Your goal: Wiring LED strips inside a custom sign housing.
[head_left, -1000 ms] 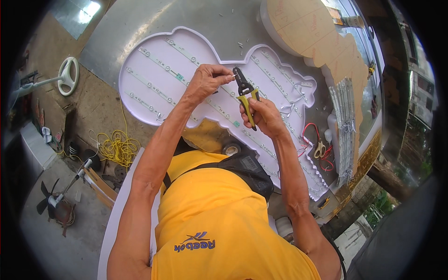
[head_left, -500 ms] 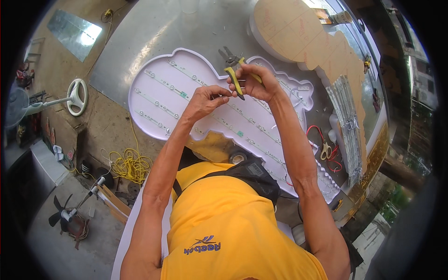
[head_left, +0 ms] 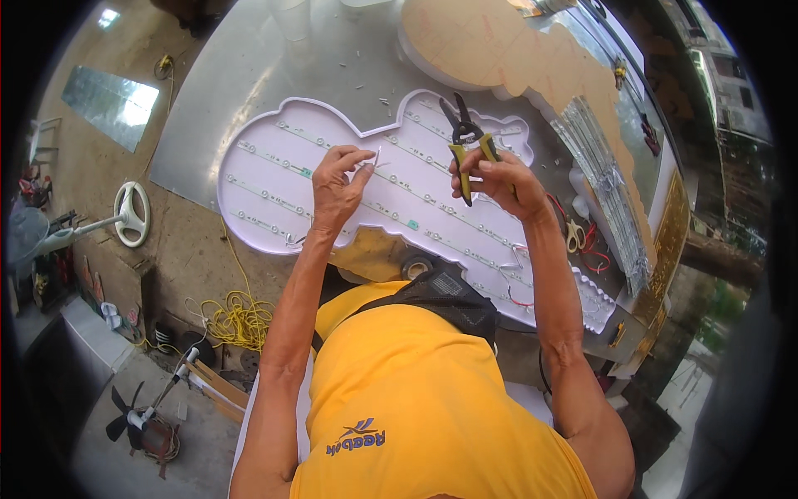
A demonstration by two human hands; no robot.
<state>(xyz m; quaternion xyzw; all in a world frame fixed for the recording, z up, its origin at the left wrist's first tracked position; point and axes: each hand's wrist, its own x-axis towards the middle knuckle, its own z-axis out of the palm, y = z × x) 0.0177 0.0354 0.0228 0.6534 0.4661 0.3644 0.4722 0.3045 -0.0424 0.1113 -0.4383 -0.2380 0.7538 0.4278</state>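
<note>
My left hand [head_left: 339, 190] pinches a short thin wire [head_left: 379, 156] between thumb and fingertips, above the white tray-like panel. In my right hand [head_left: 505, 181] are wire strippers [head_left: 465, 133] with yellow and black handles, their dark jaws pointing away from me and parted. Both hands hover over the curvy light panel [head_left: 258, 195], which has a raised rim and several rows of LED strips [head_left: 295, 137]. Loose wire ends [head_left: 511, 262] show near its right part. The panel's surface is partly hidden by my hands and forearms.
A brown-faced cut-out shape [head_left: 465, 41] lies at the far right, with a bundle of metallic strips [head_left: 598, 183] beside it. Scissors [head_left: 575, 237] and red wire [head_left: 594, 258] lie nearby. A tape roll [head_left: 416, 267] is by my waist; yellow cord [head_left: 237, 320] and a fan [head_left: 129, 420] are at left.
My hands have moved apart: the left went slightly left with the wire, the right moved right with the strippers. The view has shifted a little.
</note>
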